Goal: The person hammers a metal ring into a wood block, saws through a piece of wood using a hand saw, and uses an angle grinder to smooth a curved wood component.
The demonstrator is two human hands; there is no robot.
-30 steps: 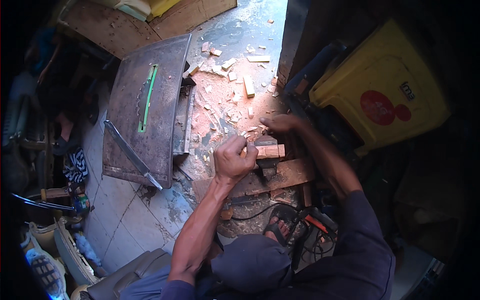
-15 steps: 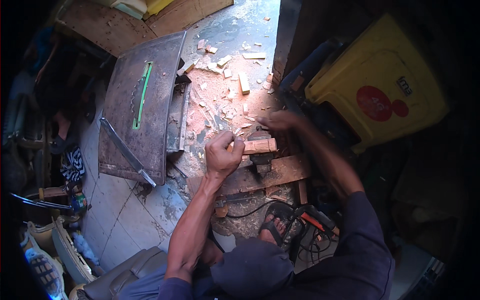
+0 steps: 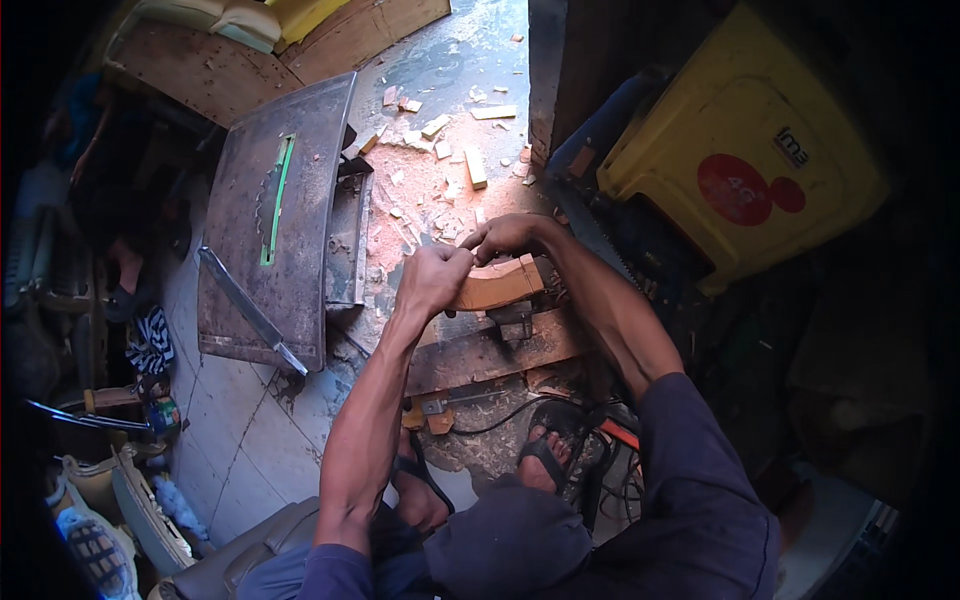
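Observation:
A short, curved block of wood [image 3: 500, 287] lies over a dark metal block [image 3: 514, 322], which looks like part of a vise. My left hand [image 3: 432, 280] is closed around the left end of the wood. Fingers bent, my right hand [image 3: 507, 235] reaches over the wood's far edge, and its fingertips meet the left hand there. The right fingertips are partly hidden, but they appear to grip the wood. A reddish-brown plank [image 3: 500, 350] lies just nearer to me than the metal block.
To the left stands a metal saw table [image 3: 300, 215] with a blade in a green-edged slot and a long metal bar [image 3: 250, 310]. Sawdust and wood offcuts [image 3: 475, 168] litter the floor beyond. A yellow plastic panel [image 3: 740, 150] leans at right. Cables lie near my foot [image 3: 543, 457].
My right hand has come in from the right to the wood beside my left hand. The block has turned, and its broad curved face now shows. The view has shifted slightly.

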